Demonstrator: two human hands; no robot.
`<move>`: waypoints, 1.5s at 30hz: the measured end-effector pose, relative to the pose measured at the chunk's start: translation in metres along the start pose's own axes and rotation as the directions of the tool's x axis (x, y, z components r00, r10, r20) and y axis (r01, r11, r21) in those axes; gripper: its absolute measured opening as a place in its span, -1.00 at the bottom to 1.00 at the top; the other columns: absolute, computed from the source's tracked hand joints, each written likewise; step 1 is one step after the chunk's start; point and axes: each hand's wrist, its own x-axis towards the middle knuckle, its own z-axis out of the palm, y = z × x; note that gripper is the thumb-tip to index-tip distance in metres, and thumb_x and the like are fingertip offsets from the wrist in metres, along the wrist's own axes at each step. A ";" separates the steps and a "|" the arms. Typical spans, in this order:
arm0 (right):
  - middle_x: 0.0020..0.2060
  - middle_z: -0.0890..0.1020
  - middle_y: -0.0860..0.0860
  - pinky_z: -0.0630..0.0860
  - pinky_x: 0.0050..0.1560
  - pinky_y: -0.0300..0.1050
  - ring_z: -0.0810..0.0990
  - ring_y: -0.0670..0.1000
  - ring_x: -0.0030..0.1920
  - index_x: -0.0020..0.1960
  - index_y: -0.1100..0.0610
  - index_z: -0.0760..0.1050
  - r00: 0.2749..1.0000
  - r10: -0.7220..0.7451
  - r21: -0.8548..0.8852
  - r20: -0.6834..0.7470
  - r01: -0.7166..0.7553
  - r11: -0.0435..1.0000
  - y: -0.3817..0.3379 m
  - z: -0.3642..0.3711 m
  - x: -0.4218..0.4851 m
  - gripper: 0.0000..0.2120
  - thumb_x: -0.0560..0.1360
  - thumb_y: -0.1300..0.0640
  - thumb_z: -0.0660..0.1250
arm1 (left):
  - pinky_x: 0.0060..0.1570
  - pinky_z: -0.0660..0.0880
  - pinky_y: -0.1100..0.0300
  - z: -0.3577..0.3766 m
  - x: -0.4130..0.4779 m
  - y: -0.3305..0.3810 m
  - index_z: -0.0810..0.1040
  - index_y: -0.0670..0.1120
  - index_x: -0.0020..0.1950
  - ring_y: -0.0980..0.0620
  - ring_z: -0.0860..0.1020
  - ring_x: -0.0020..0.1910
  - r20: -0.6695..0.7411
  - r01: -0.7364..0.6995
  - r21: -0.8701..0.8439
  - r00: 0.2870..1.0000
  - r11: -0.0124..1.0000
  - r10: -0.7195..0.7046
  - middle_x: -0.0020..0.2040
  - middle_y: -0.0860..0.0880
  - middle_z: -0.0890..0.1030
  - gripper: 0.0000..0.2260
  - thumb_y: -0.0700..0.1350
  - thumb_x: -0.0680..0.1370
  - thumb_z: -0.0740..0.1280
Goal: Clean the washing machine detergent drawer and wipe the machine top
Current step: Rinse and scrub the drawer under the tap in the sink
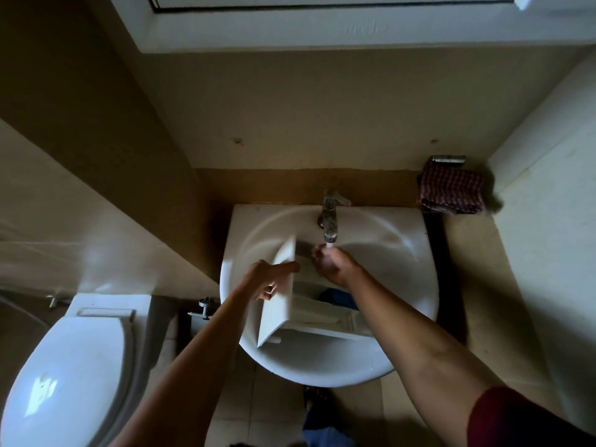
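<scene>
The white detergent drawer lies in the white sink, its front panel turned to the left. My left hand grips that front panel, thumb in front and a finger stretched along its top edge. A blue insert shows inside the drawer. My right hand is at the drawer's far end, directly under the tap, where water runs onto its fingers. Whether the right hand holds the drawer's end or anything else is hidden.
A toilet with its lid down stands at the lower left. A checked red cloth hangs on a wall holder right of the sink. A window sill juts out above. Tiled floor lies below the sink.
</scene>
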 end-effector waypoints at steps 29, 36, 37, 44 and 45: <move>-0.15 0.61 0.09 0.56 -0.29 -0.17 0.60 0.00 -0.17 0.13 0.23 0.53 0.998 -0.067 -0.549 -0.021 0.044 0.835 -0.027 -0.023 -0.003 -0.82 0.57 0.26 0.23 | -0.03 0.51 0.05 0.027 -0.003 -0.008 0.53 -0.31 0.08 -0.18 0.58 0.01 0.019 -0.052 -0.152 0.998 0.987 0.056 0.01 -0.31 0.59 -0.35 0.30 0.43 0.35; -0.40 0.58 0.05 0.50 -0.41 -0.26 0.56 -0.05 -0.40 -0.16 0.21 0.45 0.999 -0.025 0.086 0.043 0.021 0.996 -0.011 -0.008 0.001 -0.79 0.61 0.29 0.12 | -0.26 0.43 0.19 0.031 -0.006 -0.011 0.51 -0.22 0.15 -0.03 0.47 -0.15 0.011 -0.057 -0.118 0.998 0.991 0.059 -0.06 -0.16 0.54 -0.39 0.28 0.41 0.39; -0.44 0.57 0.05 0.47 -0.49 -0.29 0.54 -0.06 -0.43 -0.16 0.21 0.44 0.998 -0.027 0.128 0.049 0.020 0.992 -0.010 -0.008 0.002 -0.78 0.62 0.28 0.10 | -0.34 0.39 0.23 0.031 -0.007 -0.012 0.49 -0.21 0.21 0.00 0.46 -0.18 0.017 -0.056 -0.095 0.998 0.994 0.058 -0.04 -0.18 0.54 -0.37 0.27 0.40 0.41; -0.24 0.68 0.13 0.63 -0.17 -0.13 0.68 0.02 -0.22 -0.06 0.23 0.54 0.942 0.202 -0.353 0.269 -0.098 0.930 -0.006 -0.026 -0.023 -0.74 0.61 0.31 0.08 | -0.33 0.39 0.18 0.036 -0.013 -0.018 0.54 -0.21 0.05 0.01 0.41 -0.33 -0.026 -0.182 0.006 0.983 0.983 0.182 -0.26 -0.11 0.43 -0.44 0.30 0.45 0.32; -0.19 0.69 0.13 0.63 -0.10 -0.10 0.68 0.04 -0.16 0.01 0.24 0.55 0.913 0.307 -0.577 0.268 -0.102 0.810 -0.006 -0.029 -0.029 -0.74 0.61 0.33 0.08 | -0.32 0.40 0.17 0.036 -0.015 -0.018 0.54 -0.23 0.07 0.00 0.41 -0.31 -0.032 -0.186 0.000 0.982 0.983 0.186 -0.26 -0.12 0.42 -0.42 0.30 0.46 0.32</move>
